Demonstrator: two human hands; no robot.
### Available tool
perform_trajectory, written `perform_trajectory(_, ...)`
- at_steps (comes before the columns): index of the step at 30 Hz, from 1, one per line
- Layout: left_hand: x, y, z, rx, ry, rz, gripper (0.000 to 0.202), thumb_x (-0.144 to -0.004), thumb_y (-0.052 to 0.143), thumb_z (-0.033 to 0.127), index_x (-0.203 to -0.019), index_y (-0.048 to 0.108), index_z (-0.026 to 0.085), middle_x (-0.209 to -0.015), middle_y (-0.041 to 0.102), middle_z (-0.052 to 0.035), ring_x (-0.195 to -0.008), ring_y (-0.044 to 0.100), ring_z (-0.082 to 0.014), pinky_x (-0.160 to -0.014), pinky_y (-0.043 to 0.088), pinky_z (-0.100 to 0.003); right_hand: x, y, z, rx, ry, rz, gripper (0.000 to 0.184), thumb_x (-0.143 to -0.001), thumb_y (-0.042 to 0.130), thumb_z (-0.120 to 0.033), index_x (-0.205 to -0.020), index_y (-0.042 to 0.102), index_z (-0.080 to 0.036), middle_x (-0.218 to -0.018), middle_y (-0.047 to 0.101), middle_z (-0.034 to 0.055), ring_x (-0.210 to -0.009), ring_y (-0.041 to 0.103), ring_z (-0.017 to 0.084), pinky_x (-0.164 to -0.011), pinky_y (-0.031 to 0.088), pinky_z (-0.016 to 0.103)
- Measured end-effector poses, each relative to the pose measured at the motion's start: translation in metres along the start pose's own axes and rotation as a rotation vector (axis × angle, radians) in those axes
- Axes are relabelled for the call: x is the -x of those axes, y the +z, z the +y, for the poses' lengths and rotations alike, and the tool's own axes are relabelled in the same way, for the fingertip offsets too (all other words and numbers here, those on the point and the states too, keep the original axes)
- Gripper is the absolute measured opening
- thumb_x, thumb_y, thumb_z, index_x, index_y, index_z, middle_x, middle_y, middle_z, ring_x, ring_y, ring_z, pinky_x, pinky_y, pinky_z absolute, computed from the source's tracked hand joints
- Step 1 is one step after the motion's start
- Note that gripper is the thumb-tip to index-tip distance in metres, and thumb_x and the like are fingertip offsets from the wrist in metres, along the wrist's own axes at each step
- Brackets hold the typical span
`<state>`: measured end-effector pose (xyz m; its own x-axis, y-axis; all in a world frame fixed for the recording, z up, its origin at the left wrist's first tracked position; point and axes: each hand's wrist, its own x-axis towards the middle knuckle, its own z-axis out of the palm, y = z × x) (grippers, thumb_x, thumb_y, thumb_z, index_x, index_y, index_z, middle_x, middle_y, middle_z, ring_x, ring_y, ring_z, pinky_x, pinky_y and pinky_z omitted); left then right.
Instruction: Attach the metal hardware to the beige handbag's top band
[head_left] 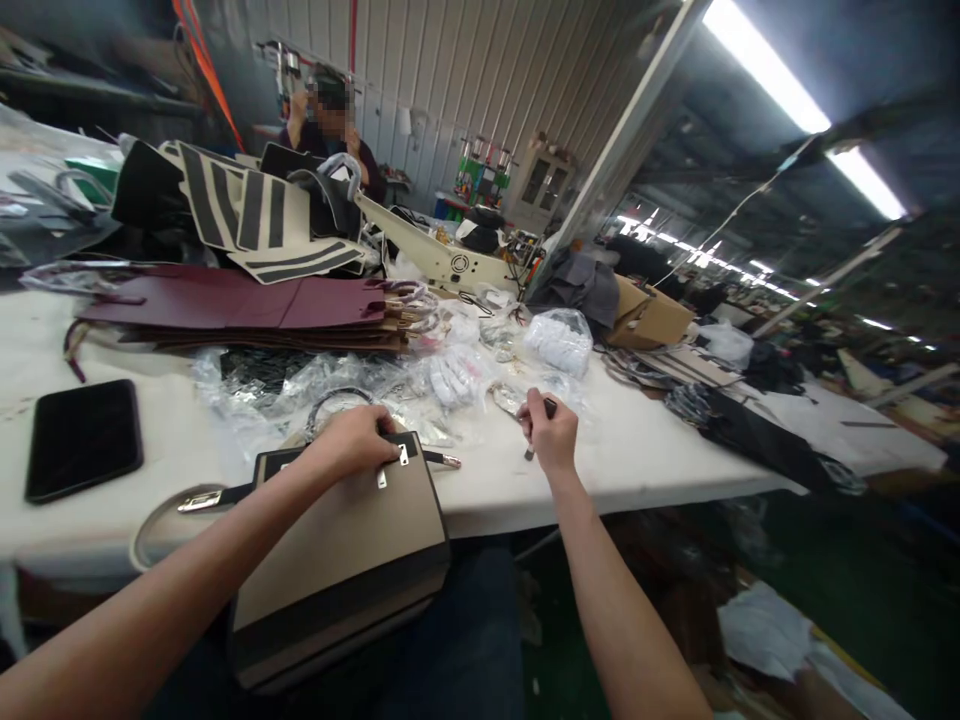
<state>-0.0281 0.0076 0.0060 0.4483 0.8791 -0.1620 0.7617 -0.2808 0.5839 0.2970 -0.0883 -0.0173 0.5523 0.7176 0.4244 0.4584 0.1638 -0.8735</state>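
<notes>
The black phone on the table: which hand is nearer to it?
Left. The left hand rests on the tan handbag, nearer the black phone; the right hand is farther off, holding a small dark tool.

A table (660, 450) runs across the middle of the frame. At lower centre a handbag (341, 555) leans against its near edge, with the left hand (356, 440) on the bag's top. To the right of it the right hand (551, 430) rests on the tabletop, closed on a small tool (541, 425). A tablet (82, 438) lies flat at the left edge. Behind the hands lie plastic bags (450, 375) (loosely heaped), and behind those, centre left, a stack of flat panels (247, 310). Further back, upper left, sit more bags (247, 215), with a person (330, 130) beyond them. A cardboard box (649, 315) sits right of centre.
</notes>
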Motion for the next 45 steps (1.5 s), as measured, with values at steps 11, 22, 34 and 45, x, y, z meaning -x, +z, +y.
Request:
perform_trajectory(11, 0.004, -0.001, -0.002, 0.047, 0.049, 0.008, 0.021, -0.070, 0.077, 0.029, -0.090, 0.077, 0.022, -0.077, 0.073, -0.0013, -0.078, 0.067, -0.0237, -0.067, 0.043, -0.031, 0.060, 0.119, -0.129, -0.590, -0.038, -0.376, 0.073, -0.097, 0.080, -0.070, -0.056, 0.043, -0.021, -0.051, 0.036, -0.0031, -0.044, 0.033, 0.011, -0.043, 0.022, 0.028)
perform_trajectory(22, 0.006, 0.000, -0.004, 0.075, 0.077, 0.026, 0.014, -0.073, 0.078, 0.029, -0.086, 0.076, 0.023, -0.077, 0.073, -0.0020, -0.077, 0.067, -0.0230, -0.067, 0.042, -0.032, 0.061, 0.148, -0.114, -0.643, 0.042, -0.460, 0.074, -0.096, 0.080, -0.070, -0.057, 0.041, -0.021, -0.051, 0.035, -0.0035, -0.043, 0.033, 0.010, -0.044, 0.026, 0.028)
perform_trajectory(34, 0.000, 0.006, -0.015, 0.098, 0.083, -0.034, 0.024, -0.071, 0.077, 0.026, -0.095, 0.078, 0.024, -0.090, 0.079, -0.0037, -0.088, 0.071, -0.0261, -0.074, 0.047, -0.032, 0.070, 0.159, -0.113, -0.499, 0.013, -0.361, 0.072, -0.101, 0.075, -0.066, -0.058, 0.039, -0.022, -0.054, 0.035, -0.0023, -0.046, 0.036, 0.012, -0.046, 0.027, 0.029)
perform_trajectory(45, 0.002, 0.010, -0.009, 0.072, 0.040, 0.033, 0.020, -0.069, 0.073, 0.027, -0.089, 0.073, 0.025, -0.089, 0.079, -0.0056, -0.089, 0.072, -0.0280, -0.073, 0.046, -0.033, 0.064, 0.159, -0.111, -0.588, 0.072, -0.371, 0.071, -0.097, 0.080, -0.066, -0.058, 0.043, -0.021, -0.052, 0.036, -0.0033, -0.044, 0.035, 0.011, -0.043, 0.026, 0.028)
